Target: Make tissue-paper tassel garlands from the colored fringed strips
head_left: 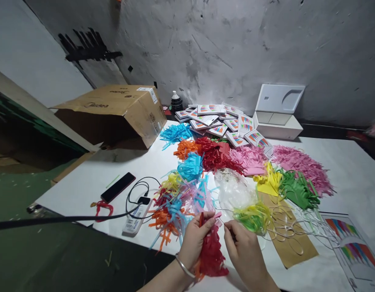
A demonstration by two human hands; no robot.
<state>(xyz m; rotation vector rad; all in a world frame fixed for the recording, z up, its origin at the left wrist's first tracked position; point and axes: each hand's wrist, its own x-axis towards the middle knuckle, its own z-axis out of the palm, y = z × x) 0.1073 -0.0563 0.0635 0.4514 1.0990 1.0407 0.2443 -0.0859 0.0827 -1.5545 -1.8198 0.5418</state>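
My left hand [195, 235], with a silver bangle at the wrist, is closed on the top of a red tassel [212, 253] at the table's front edge. A pink strip [218, 215] sticks out above its fingers. Just right of it, my right hand [243, 247] pinches a thin string [223, 221]. Some orange fringe shows below the red tassel. Left of my hands lies a mixed pile of tassels in orange, blue, yellow and pink [172, 209]. A yellow-green tassel [254, 217] rests beyond my right hand, beside loops of white string [286, 223].
Behind lie red fringe [216, 156], pink fringe [303, 166], a clear plastic bag [236, 188] and packaged cards [217, 119]. A cardboard box [114, 113], phone [118, 187], power bank [136, 217] with cables and a white box [277, 125] stand around.
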